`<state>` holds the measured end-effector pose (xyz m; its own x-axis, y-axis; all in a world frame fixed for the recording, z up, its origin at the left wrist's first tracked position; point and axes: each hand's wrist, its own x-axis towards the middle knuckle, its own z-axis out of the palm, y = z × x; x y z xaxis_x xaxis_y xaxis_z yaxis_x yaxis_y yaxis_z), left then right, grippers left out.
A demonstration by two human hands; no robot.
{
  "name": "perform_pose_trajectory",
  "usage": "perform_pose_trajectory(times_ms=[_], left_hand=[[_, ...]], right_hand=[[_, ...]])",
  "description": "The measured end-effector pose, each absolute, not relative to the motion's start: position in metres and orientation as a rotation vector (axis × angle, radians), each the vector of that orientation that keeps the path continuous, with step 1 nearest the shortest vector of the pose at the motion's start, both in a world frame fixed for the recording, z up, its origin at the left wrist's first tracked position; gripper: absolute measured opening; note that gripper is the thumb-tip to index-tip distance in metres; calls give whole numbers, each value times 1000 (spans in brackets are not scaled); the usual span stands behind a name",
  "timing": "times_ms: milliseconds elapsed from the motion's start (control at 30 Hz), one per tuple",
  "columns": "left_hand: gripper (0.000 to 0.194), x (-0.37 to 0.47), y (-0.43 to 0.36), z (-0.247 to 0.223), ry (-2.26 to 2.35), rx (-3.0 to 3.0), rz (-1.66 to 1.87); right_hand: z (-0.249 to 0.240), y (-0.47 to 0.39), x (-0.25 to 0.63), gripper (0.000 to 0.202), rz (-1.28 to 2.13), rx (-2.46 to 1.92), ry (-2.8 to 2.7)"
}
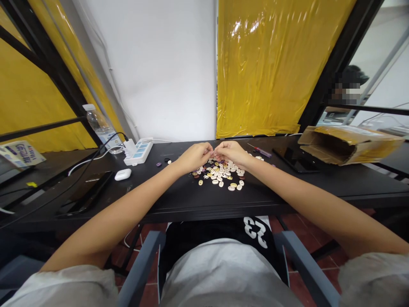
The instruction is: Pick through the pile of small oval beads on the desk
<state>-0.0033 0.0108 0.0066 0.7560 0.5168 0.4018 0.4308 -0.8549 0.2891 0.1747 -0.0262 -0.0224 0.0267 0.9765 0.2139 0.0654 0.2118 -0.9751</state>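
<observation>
A spread-out pile of small oval pieces [223,171], mostly cream with some yellow, purple and dark ones, lies on the black table [179,196]. Over the back left of the pile is my left hand [196,157], its fingers pinched together. My right hand [231,152] meets it fingertip to fingertip, also closed in a pinch. Something tiny and pale shows between the fingertips, too small to make out. A few purple and black pieces [159,164] lie apart, left of my left hand.
On the left are a white power strip [140,152], an earbud case [123,174], a water bottle [101,125] and a dark phone [87,192]. On the right are a screwdriver [262,151], a black flat device [295,160] and an open cardboard box [345,145]. A person's blurred head [348,83] shows beyond.
</observation>
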Motion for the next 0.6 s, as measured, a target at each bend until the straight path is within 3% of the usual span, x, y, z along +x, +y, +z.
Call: perform_pose_trajectory(times_ms=[600], left_hand=[[17, -3, 12, 3, 805, 2702, 718]], right_hand=[[-23, -27, 174, 7, 975, -1060, -1343]])
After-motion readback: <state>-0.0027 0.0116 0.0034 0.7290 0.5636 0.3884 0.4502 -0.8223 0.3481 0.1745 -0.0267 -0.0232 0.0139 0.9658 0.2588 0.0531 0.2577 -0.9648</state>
